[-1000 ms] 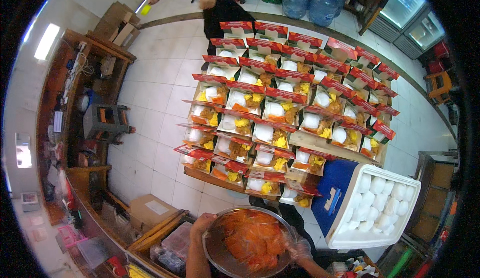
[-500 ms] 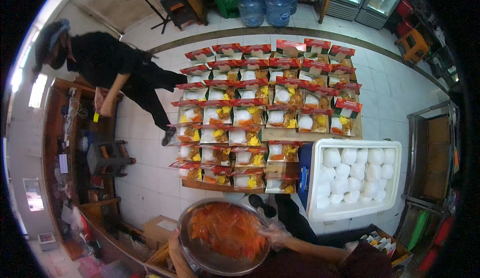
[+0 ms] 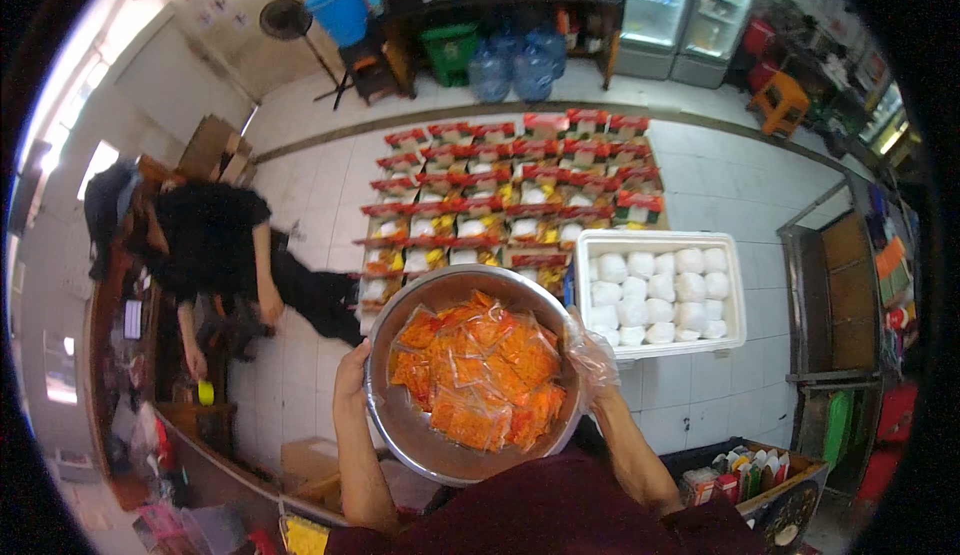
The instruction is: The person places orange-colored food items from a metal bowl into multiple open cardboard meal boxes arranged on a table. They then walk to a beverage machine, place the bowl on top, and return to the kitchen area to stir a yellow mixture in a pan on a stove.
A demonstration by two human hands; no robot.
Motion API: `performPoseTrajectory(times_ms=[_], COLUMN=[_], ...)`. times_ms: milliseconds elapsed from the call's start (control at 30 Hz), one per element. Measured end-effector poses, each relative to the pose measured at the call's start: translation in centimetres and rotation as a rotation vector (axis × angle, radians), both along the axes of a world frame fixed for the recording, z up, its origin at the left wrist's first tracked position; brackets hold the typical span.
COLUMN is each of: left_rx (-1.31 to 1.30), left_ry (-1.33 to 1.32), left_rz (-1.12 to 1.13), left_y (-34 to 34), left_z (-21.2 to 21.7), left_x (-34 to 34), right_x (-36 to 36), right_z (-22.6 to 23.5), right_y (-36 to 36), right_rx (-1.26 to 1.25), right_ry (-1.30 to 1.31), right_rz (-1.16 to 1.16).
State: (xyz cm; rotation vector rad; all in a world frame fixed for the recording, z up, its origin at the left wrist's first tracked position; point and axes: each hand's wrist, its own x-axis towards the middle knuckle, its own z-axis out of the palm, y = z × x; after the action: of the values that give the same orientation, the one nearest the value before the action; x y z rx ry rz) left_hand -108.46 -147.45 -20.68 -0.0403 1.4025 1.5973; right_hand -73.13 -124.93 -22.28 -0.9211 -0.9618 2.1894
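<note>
My left hand (image 3: pixel 350 380), bare, is closed on the left rim of a large steel bowl (image 3: pixel 405 425). My right hand (image 3: pixel 594 357), in a clear plastic glove, grips the bowl's right rim. Inside the bowl lie several small clear plastic packets (image 3: pixel 490 375) with orange-red contents. The bowl is held up in front of my body and hides the near end of the table. Beyond it stand rows of open red-lidded meal boxes (image 3: pixel 480 205) with white rice, yellow shreds and brown food.
An open white-lined cooler box (image 3: pixel 737 315) full of white wrapped rice portions (image 3: pixel 655 300) stands to the right. At the left a person in black (image 3: pixel 215 245) holds something yellow (image 3: pixel 206 392). Water jugs (image 3: pixel 510 70), a fan (image 3: pixel 286 19) and an orange stool (image 3: pixel 780 103) are farther back.
The bowl has come up closer to me and now covers the near boxes. My right hand has moved from over the packets to the rim. The person at left has shifted nearer.
</note>
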Motion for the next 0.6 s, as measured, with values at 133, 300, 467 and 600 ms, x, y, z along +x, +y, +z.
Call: performPoseTrajectory(times_ms=[133, 300, 467, 600], left_rx=[0.206, 0.208, 0.250, 0.352], left_ry=[0.024, 0.062, -0.054, -0.074], left_rz=[-0.186, -0.510, -0.888, -0.971], left_y=[6.2, 15.9, 25.3, 31.1], left_z=[1.3, 3.3, 3.0, 1.8], left_x=[0.2, 6.4, 20.1, 25.9], right_x=[5.5, 13.1, 23.8, 25.8], right_z=[4.0, 10.0, 11.4, 10.0], right_y=[-2.2, -4.9, -8.7, -12.2], right_rx=[0.088, 0.225, 0.504, 0.532], right_ry=[0.002, -0.206, -0.673, -0.496], right_rz=[-0.238, -0.572, -0.997, -1.257])
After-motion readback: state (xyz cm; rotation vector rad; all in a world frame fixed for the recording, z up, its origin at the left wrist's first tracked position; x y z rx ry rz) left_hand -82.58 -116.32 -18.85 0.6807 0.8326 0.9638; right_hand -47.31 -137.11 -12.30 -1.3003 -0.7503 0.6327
